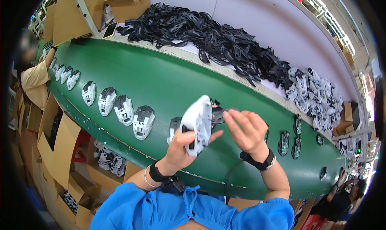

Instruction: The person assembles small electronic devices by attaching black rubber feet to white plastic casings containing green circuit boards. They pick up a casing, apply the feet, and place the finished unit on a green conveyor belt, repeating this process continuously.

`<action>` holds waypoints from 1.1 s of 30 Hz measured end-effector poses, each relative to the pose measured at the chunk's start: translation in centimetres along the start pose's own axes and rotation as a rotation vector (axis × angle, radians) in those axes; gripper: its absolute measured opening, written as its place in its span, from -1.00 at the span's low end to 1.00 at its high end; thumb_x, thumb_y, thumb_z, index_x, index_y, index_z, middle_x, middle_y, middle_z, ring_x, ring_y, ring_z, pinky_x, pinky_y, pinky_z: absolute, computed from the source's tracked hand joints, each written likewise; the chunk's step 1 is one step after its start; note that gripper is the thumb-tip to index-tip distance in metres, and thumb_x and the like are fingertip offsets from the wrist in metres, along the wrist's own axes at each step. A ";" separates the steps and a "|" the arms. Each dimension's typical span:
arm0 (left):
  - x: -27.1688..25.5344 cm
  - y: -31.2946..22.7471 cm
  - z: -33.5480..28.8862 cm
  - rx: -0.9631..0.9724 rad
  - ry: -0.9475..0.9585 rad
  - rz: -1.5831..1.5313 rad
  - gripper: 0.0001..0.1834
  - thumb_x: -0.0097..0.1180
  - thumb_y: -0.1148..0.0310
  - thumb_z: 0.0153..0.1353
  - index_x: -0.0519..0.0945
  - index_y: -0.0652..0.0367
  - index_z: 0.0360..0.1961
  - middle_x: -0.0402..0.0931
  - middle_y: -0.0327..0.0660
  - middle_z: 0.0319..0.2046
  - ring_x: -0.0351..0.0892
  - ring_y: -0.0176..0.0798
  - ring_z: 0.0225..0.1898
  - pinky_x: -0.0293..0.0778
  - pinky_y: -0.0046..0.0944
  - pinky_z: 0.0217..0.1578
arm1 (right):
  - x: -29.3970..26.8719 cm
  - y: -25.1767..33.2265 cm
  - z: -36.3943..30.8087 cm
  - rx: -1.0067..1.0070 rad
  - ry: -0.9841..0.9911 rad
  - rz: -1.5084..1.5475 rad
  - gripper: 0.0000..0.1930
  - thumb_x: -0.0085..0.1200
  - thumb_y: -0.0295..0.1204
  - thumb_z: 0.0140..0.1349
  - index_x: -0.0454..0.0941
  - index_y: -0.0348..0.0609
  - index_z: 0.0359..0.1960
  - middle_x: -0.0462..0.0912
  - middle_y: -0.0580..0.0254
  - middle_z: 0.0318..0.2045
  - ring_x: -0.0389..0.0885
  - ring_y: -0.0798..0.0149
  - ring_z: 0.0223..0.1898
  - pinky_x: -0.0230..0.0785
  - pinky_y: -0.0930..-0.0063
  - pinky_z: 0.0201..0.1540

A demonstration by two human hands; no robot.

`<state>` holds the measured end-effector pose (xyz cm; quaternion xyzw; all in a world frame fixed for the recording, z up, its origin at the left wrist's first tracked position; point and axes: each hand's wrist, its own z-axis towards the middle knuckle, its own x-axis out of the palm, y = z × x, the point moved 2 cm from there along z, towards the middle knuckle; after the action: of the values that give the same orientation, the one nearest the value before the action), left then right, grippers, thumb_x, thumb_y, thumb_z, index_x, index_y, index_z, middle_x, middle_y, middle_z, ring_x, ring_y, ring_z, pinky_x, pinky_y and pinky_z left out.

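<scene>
My left hand [179, 149] is closed around a white plastic shell [199, 119], which stands tilted up above the green belt. Between the thumb and fingers of my right hand [248, 129] is a dark curved plastic piece [218, 115], close against the shell's right side; whether the two touch I cannot tell. Just behind the shell, on the belt, another white shell with a dark top [173, 127] is partly hidden. To the left, a row of finished-looking white shells with dark grey tops [143, 121] lies along the belt.
Beyond the green belt [161, 73], a shelf carries a heap of black plastic parts [217, 37] and a pile of white shells [313, 93]. Green circuit boards [284, 143] lie to the right. Cardboard boxes [66, 149] stand near left. Another person's sleeve [35, 83] shows far left.
</scene>
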<state>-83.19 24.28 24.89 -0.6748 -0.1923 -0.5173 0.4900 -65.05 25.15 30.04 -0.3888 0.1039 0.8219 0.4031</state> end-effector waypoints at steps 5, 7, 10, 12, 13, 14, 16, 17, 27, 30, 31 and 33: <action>0.7 -0.1 0.2 0.068 0.071 0.225 -0.09 0.13 0.15 -0.04 0.09 0.25 0.34 0.24 0.01 0.23 0.34 -0.08 0.19 0.31 -0.05 0.19 | -1.9 1.3 -1.1 0.345 0.060 0.570 -0.63 0.34 -0.51 -0.11 0.62 -0.14 -0.17 0.64 0.20 -0.25 0.54 0.28 -0.43 0.37 0.49 -0.48; 0.8 -0.2 -0.3 -0.004 0.170 0.296 -0.13 0.10 0.19 0.02 0.10 0.32 0.33 0.25 -0.02 0.21 0.34 -0.14 0.19 0.31 -0.11 0.20 | -2.7 0.9 -0.6 0.615 0.078 0.583 -0.63 0.33 -0.53 -0.07 0.63 -0.11 -0.15 0.66 0.24 -0.30 0.52 0.35 -0.48 0.35 0.54 -0.53; 0.9 0.5 -0.9 -0.151 0.128 0.348 -0.16 0.17 0.25 0.00 0.15 0.30 0.31 0.31 -0.08 0.15 0.36 -0.23 0.15 0.33 -0.16 0.17 | -2.3 0.8 -0.6 0.676 0.231 0.793 -0.69 0.28 -0.54 -0.01 0.63 -0.15 -0.16 0.66 0.23 -0.36 0.52 0.39 -0.51 0.36 0.58 -0.50; 0.8 0.9 -0.9 -0.185 0.110 0.335 -0.19 0.20 0.32 0.02 0.17 0.28 0.30 0.33 -0.14 0.11 0.36 -0.30 0.12 0.32 -0.16 0.19 | -2.3 0.7 -0.5 0.671 0.342 0.736 -0.72 0.25 -0.54 0.02 0.63 -0.18 -0.17 0.65 0.22 -0.40 0.54 0.39 -0.52 0.36 0.58 -0.49; 1.2 1.0 -1.0 -0.187 0.105 0.295 -0.20 0.19 0.32 0.03 0.16 0.28 0.30 0.33 -0.14 0.10 0.36 -0.31 0.12 0.32 -0.16 0.20 | -2.3 0.6 -0.6 0.679 0.354 0.752 -0.72 0.24 -0.54 0.02 0.63 -0.18 -0.17 0.65 0.21 -0.40 0.54 0.38 -0.52 0.36 0.58 -0.49; 2.0 0.8 -1.2 -0.189 0.101 0.255 -0.21 0.19 0.32 0.05 0.16 0.29 0.30 0.33 -0.15 0.10 0.36 -0.31 0.12 0.31 -0.15 0.21 | -2.3 0.5 -0.8 0.687 0.365 0.767 -0.73 0.24 -0.54 0.03 0.63 -0.18 -0.17 0.65 0.20 -0.41 0.55 0.37 -0.52 0.36 0.57 -0.49; 2.3 0.8 -1.3 -0.204 0.117 0.207 -0.24 0.18 0.33 0.10 0.15 0.29 0.31 0.33 -0.16 0.09 0.35 -0.31 0.12 0.28 -0.14 0.24 | -2.3 0.5 -1.1 0.676 0.375 0.760 -0.73 0.24 -0.54 0.03 0.63 -0.18 -0.18 0.65 0.19 -0.42 0.56 0.34 -0.52 0.38 0.56 -0.47; 2.3 0.7 -1.4 -0.208 0.108 0.215 -0.23 0.18 0.32 0.10 0.15 0.29 0.31 0.33 -0.16 0.09 0.35 -0.31 0.12 0.28 -0.14 0.24 | -2.4 0.6 -1.3 0.658 0.372 0.736 -0.73 0.24 -0.55 0.03 0.63 -0.18 -0.18 0.65 0.19 -0.42 0.57 0.32 -0.52 0.39 0.54 -0.47; 2.3 0.3 -1.7 -0.236 0.097 0.055 -0.26 0.14 0.31 0.13 0.14 0.29 0.30 0.33 -0.18 0.07 0.37 -0.35 0.07 0.26 -0.24 0.25 | -2.7 2.7 -2.4 0.757 0.121 0.568 -0.77 0.26 -0.61 -0.05 0.68 -0.13 -0.29 0.67 0.20 -0.46 0.59 0.27 -0.53 0.42 0.48 -0.47; 1.8 0.5 -1.8 -0.195 0.097 0.096 -0.28 0.13 0.34 0.14 0.14 0.29 0.30 0.34 -0.18 0.06 0.38 -0.34 0.05 0.29 -0.23 0.23 | -3.2 3.4 -2.2 0.607 0.103 0.397 -0.76 0.26 -0.63 -0.06 0.67 -0.19 -0.28 0.66 0.17 -0.48 0.60 0.27 -0.53 0.40 0.50 -0.49; 1.6 0.3 -1.8 -0.183 0.097 0.129 -0.29 0.13 0.35 0.15 0.14 0.28 0.30 0.34 -0.18 0.06 0.39 -0.34 0.05 0.30 -0.21 0.22 | -3.3 3.7 -2.0 0.539 0.095 0.319 -0.75 0.26 -0.64 -0.06 0.67 -0.22 -0.27 0.66 0.16 -0.49 0.60 0.27 -0.52 0.40 0.51 -0.49; 1.6 0.2 -1.8 -0.158 0.088 0.138 -0.30 0.12 0.37 0.16 0.14 0.28 0.30 0.34 -0.19 0.06 0.39 -0.34 0.04 0.32 -0.19 0.22 | -3.2 3.4 -1.7 0.655 0.109 0.420 -0.76 0.25 -0.65 -0.05 0.65 -0.28 -0.26 0.67 0.18 -0.49 0.62 0.37 -0.50 0.47 0.58 -0.41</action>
<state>-83.30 22.27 26.20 -0.6997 -0.0823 -0.5249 0.4776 -65.43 20.22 30.68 -0.2529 0.4592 0.7880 0.3228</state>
